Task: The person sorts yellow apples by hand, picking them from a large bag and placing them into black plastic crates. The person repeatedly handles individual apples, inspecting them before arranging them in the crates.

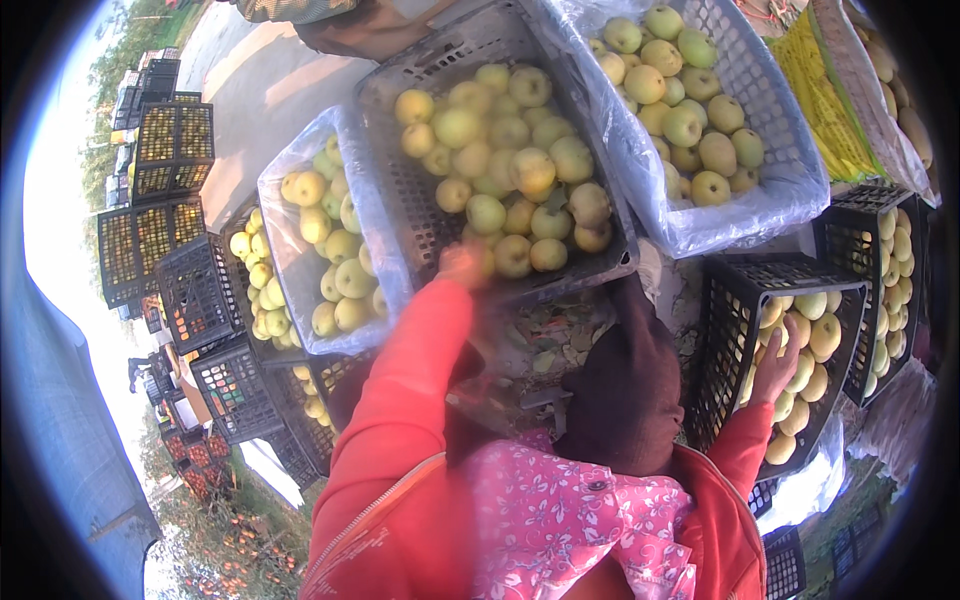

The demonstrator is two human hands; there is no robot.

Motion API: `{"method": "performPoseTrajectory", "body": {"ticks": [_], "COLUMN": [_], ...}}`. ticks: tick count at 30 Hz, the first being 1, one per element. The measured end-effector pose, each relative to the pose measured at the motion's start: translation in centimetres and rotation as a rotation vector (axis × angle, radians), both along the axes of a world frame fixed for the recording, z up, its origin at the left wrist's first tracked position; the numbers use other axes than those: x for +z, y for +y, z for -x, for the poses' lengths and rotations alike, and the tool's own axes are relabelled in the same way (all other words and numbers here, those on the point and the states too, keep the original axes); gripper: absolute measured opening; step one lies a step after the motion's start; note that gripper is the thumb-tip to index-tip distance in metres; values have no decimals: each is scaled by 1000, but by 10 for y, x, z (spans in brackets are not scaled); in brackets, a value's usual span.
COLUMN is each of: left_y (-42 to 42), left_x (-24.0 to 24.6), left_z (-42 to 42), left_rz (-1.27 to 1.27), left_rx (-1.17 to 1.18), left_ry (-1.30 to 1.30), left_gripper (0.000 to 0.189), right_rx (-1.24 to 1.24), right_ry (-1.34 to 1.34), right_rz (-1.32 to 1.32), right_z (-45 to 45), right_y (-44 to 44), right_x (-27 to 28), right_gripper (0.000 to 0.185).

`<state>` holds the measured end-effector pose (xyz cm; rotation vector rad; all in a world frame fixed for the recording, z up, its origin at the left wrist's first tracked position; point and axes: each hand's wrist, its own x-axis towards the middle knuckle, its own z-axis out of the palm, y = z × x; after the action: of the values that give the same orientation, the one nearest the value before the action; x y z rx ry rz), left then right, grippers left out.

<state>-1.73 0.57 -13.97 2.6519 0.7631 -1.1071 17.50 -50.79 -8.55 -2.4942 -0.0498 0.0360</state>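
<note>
A black plastic crate (pixel 420 225) with yellow-green apples (pixel 512 256) stands before me. My left hand (pixel 461 262), blurred by motion, is inside its near left corner beside the apples; whether it grips one is not visible. At the right, my right hand (pixel 776 364) rests with fingers spread on apples (pixel 825 334) in another black crate (pixel 724 337). Its fingers touch the fruit without closing around any. Both of my arms are in red sleeves.
Plastic-lined crates of apples stand left (pixel 279 300) and upper right (pixel 795 150) of the middle crate. Stacked black crates (pixel 174 154) line the far left. Leaves (pixel 545 360) litter the ground near my knees. Above the middle crate, part of another person's clothing (pixel 292 9) shows.
</note>
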Motion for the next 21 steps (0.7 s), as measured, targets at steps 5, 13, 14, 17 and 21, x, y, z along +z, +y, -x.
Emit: {"method": "performPoseTrajectory", "body": {"ticks": [5,13,14,17,21], "left_y": [5,-82,-96,-137,-134], "left_x": [67,135,135,134,132], "left_z": [-4,-66,-79,-107,-114], "left_rz": [548,1031,1013,1003,1014], "left_rx": [392,429,309,-38,-27], "left_ry": [-656,-968,-1001,-958,-855], "left_gripper": [81,89,90,92,81], "right_rx": [62,570,627,597,46], "right_ry": [-36,723,807,579,707], "right_rz": [-255,-926,-1049,-1024,-1463], "right_z": [0,13,15,18,24], "right_y": [49,187,197,198,128], "right_x": [36,70,72,69,63], "right_gripper": [28,61,69,82,66]}}
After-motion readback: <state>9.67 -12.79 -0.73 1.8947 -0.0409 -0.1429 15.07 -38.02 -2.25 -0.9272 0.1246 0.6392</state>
